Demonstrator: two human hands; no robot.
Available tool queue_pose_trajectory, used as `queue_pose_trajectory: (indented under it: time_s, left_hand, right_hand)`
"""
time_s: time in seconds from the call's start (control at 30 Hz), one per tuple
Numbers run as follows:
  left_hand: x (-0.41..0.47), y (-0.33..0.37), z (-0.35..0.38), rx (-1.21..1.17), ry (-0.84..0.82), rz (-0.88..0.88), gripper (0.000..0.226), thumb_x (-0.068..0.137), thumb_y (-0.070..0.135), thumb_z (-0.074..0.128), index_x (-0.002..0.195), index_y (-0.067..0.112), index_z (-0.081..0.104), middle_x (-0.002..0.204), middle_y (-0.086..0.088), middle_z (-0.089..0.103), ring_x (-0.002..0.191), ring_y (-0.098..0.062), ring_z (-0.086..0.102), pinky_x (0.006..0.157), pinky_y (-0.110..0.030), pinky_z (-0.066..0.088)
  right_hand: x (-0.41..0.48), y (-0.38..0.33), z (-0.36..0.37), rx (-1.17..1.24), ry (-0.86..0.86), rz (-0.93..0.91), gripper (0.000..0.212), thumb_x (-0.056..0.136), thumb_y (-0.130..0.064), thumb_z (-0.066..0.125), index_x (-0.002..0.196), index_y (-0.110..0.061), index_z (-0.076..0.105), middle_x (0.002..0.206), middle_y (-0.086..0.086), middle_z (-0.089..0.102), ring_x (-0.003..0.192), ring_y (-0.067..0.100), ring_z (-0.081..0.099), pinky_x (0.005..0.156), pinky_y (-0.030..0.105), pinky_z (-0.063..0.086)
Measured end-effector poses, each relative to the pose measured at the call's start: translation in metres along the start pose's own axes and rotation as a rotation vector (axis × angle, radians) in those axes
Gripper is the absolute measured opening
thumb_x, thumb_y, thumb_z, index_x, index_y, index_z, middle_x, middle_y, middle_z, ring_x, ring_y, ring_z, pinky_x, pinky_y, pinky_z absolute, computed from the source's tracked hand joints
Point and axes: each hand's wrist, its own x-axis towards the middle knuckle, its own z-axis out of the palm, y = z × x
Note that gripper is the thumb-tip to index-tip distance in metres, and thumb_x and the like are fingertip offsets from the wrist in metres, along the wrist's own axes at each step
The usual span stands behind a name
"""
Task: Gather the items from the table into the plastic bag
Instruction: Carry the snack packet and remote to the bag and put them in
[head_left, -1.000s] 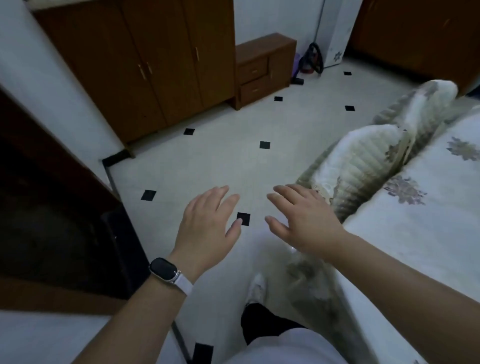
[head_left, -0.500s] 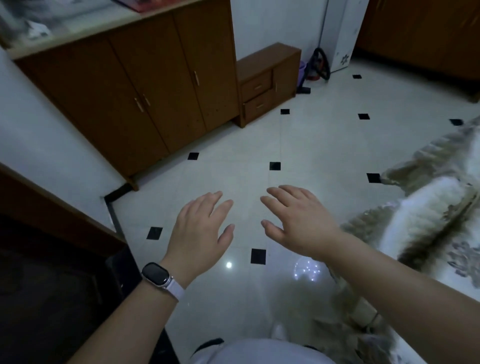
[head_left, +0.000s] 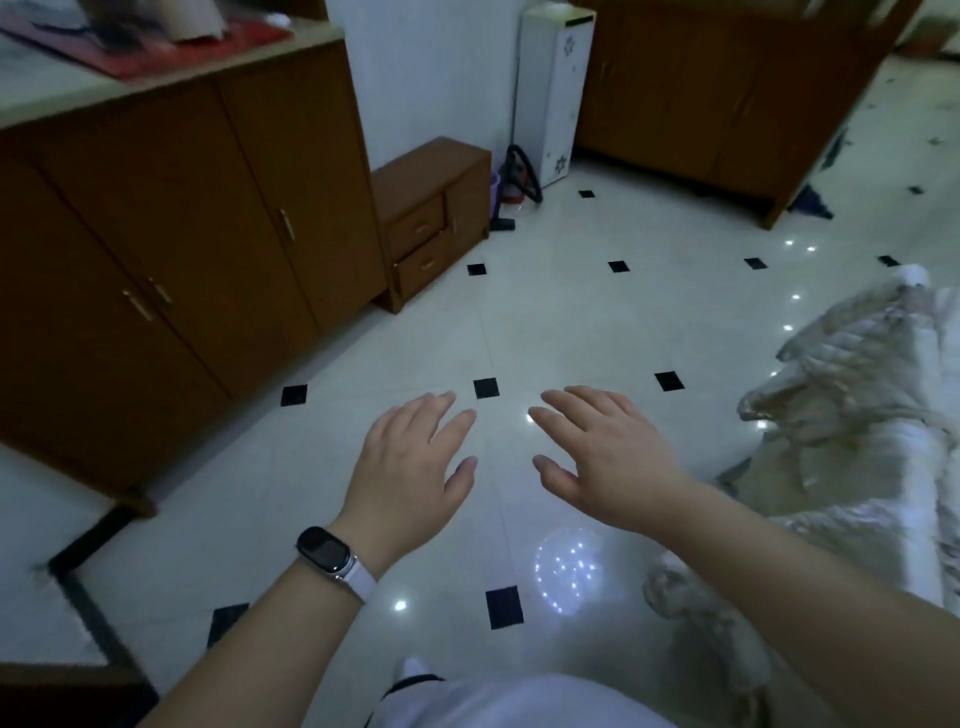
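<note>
Two empty hands, left hand (head_left: 410, 467) and right hand (head_left: 608, 462), hover above the floor (head_left: 571, 322); one watch (head_left: 327, 556), two drawers in one small chest (head_left: 431, 218) beyond them.

Dim room, glossy pale tiled floor (head_left: 597, 322).
Brown wooden cabinets (head_left: 156, 249) left, small drawer unit (head_left: 431, 218) far, white wall (head_left: 436, 67) behind.

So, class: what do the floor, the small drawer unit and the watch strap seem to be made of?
Floor: likely glazed ceramic tile; glossy, mirrors lights, black inlays. Small drawer unit: brown wood or wood-look laminate, satin sheen. Watch strap: probably white silicone; smooth, matte.
</note>
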Motion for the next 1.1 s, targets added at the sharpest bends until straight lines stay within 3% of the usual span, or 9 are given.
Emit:
queue_pose_trajectory:
  time_s: [0.2,0.47,0.77,1.1]
  left_hand:
    - [0.071,-0.065,0.014,-0.078,0.032,0.172,0.044,0.088,0.037,0.054,0.126,0.015,0.063,0.132,-0.011,0.059,0.122,-0.031,0.055,0.102,-0.044,0.041]
    - [0.181,-0.069,0.052,-0.166,0.018,0.337,0.043,0.087,0.036,0.058,0.122,0.013,0.064,0.128,-0.012,0.061,0.119,-0.032,0.056,0.099,-0.045,0.044]
    - [0.345,-0.023,0.098,-0.098,-0.049,0.436,0.044,0.09,0.04,0.054,0.124,0.013,0.064,0.13,-0.012,0.061,0.12,-0.032,0.057,0.099,-0.044,0.044]
    - [0.512,0.098,0.144,-0.167,-0.039,0.652,0.044,0.09,0.039,0.053,0.124,0.014,0.065,0.13,-0.011,0.061,0.12,-0.033,0.056,0.099,-0.046,0.045]
  right_hand:
    - [0.056,0.004,-0.001,-0.068,0.022,0.182,0.05,0.088,-0.046,0.049,0.122,-0.014,0.064,0.127,0.007,0.063,0.117,0.03,0.056,0.098,0.041,0.042]
    - [0.079,0.075,0.021,-0.116,-0.007,0.386,0.05,0.087,-0.048,0.047,0.12,-0.014,0.064,0.126,0.008,0.063,0.115,0.031,0.057,0.096,0.042,0.044]
    - [0.135,0.214,0.054,-0.04,0.07,0.496,0.049,0.088,-0.05,0.046,0.119,-0.017,0.064,0.126,0.004,0.062,0.116,0.029,0.056,0.096,0.039,0.04]
    - [0.114,0.373,0.025,-0.098,0.051,0.739,0.052,0.088,-0.052,0.043,0.121,-0.016,0.064,0.127,0.005,0.062,0.117,0.03,0.056,0.097,0.041,0.042]
